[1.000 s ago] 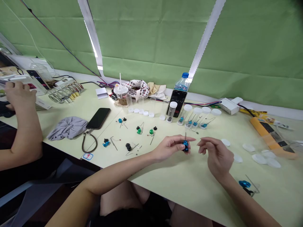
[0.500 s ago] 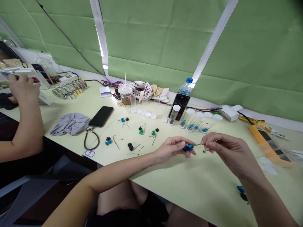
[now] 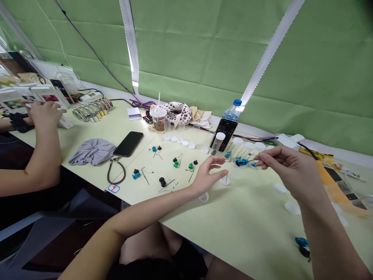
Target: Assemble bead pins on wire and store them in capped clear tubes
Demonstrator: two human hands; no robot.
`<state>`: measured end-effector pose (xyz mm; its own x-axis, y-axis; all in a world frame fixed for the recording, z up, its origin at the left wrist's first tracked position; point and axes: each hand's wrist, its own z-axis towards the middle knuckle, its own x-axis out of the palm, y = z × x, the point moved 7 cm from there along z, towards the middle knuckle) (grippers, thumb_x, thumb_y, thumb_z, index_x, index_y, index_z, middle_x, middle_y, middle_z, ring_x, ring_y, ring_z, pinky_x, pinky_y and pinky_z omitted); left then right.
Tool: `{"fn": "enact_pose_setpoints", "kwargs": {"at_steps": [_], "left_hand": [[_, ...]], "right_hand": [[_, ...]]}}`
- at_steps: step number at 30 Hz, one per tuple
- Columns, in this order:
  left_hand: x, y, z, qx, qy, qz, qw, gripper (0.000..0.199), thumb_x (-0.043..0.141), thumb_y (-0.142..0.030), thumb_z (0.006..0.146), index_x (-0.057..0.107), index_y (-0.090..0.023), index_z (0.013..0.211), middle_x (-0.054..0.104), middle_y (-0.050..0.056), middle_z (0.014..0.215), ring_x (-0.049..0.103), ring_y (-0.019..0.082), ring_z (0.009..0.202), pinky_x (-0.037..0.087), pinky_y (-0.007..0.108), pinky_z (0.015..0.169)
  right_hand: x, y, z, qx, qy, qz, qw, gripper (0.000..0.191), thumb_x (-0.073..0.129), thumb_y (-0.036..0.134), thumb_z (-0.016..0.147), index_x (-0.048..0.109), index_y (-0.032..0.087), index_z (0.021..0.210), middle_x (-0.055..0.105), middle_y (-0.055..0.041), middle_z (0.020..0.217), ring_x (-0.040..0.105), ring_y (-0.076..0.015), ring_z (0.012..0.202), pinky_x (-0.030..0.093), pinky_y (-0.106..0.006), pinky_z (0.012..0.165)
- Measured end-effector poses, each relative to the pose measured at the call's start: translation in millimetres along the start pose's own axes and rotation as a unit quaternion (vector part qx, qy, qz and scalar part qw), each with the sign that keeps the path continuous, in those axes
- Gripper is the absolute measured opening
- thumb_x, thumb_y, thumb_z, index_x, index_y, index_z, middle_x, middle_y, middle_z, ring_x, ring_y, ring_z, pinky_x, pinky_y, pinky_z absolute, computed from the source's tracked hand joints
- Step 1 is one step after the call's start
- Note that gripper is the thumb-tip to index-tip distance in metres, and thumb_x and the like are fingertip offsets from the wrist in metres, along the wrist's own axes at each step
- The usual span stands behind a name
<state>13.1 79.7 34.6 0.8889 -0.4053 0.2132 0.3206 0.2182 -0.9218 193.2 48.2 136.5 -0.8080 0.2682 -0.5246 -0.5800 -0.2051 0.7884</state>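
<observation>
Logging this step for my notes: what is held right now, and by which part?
The right hand pinches a blue bead piece by its thin wire; the left hand holds nothing.

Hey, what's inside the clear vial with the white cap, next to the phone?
A small dark clump sits at the bottom of the clear vial, too small to identify. The tube above it looks bare; the white cap hides the vial's top end.
</observation>
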Motion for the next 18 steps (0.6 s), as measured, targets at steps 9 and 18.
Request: {"fn": "enact_pose_setpoints", "kwargs": {"at_steps": [9, 18], "left_hand": [[33.1, 16.0, 16.6, 0.015, 0.089, 0.131, 0.987, 0.059, 0.064, -0.03, 0.076, 0.037, -0.023, 0.128, 0.058, 0.009, 0.111, 0.054, 0.021, 0.107, 0.038, 0.043, 0.096], [29.1, 4.0, 5.2, 0.078, 0.105, 0.151, 0.98, 0.054, 0.056, -0.028, 0.083, 0.035, -0.03, 0.133, 0.057, 0.005, 0.107, 0.054, 0.017, 0.101, 0.043, 0.039, 0.093]], "right_hand": [[8.8, -11.2, 5.6, 0.001, 0.085, -0.06, 0.995, 0.03, 0.06, 0.048, 0.077, 0.061, 0.018, 0.078, 0.065, -0.0049, 0.069, 0.06, -0.0153, 0.061, 0.049, -0.028, 0.057], [29.5, -10.0, 3.0, -0.029, 0.152, -0.137, 0.978, 0.027, 0.053, 0.044, 0.082, 0.057, 0.019, 0.075, 0.06, -0.0008, 0.062, 0.052, -0.0117, 0.054, 0.039, -0.024, 0.05]]}}
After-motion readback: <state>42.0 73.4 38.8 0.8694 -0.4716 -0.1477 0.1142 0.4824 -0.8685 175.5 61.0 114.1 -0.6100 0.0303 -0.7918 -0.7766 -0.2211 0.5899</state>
